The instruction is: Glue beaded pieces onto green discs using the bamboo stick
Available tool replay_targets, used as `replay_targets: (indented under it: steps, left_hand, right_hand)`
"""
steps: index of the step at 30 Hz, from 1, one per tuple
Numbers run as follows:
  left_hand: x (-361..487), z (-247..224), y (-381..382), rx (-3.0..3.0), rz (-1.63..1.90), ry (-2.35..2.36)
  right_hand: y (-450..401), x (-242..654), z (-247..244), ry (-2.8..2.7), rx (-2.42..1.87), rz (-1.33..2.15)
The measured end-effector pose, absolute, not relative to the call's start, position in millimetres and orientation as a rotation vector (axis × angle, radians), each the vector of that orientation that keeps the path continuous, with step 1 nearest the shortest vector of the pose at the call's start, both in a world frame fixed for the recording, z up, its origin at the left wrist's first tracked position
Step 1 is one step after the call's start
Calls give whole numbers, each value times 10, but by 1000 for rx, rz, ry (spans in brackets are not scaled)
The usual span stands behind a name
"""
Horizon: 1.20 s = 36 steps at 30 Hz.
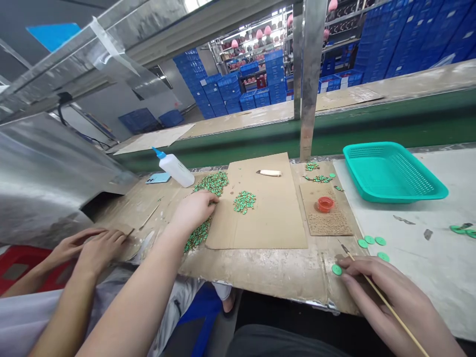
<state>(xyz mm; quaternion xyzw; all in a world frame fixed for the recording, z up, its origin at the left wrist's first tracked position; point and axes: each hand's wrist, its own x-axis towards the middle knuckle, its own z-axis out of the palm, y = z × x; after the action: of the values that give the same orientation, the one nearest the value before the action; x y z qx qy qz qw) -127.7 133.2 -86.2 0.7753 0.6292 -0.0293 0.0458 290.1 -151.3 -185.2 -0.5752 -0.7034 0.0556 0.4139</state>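
Pinched green disc (pixel 336 269) in closed grip of right hand (pixel 383 292), near the counter's (pixel 260 267) front edge. Held brush (pixel 377 289) there too. Reached left hand (pixel 197 208) to heap of green bits (pixel 212 182) beside cardboard sheet (pixel 273 213). Couldn't tell that grip's state.

Bright, even light falls over my bench, with white glare at the top edge and lines bowing toward the sides.
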Motion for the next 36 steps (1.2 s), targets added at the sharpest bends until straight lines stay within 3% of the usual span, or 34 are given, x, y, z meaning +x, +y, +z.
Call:
replay_targets:
  steps: [9, 15, 19, 25, 36]
  left_hand:
    - [-1518, -759, 1346, 2140, 398, 1768]
    - [-1111, -628, 751, 1892, 794, 1456]
    - [-454, -780, 178, 1769, 753, 1207]
    - [328, -877, -350, 1594, 723, 890]
    - [637, -1097, -592, 1452, 812, 888]
  right_hand:
    - [-1509, 2896, -1769, -1709, -1422, 144]
    - [-1484, 2820, -1614, -1595, -1375, 164]
    - [-1454, 2676, -1368, -1547, -1319, 252]
    - [-1375, 2469, -1076, -1391, -1260, 698]
    - [-1500, 2593, -1134, -1227, -1327, 903]
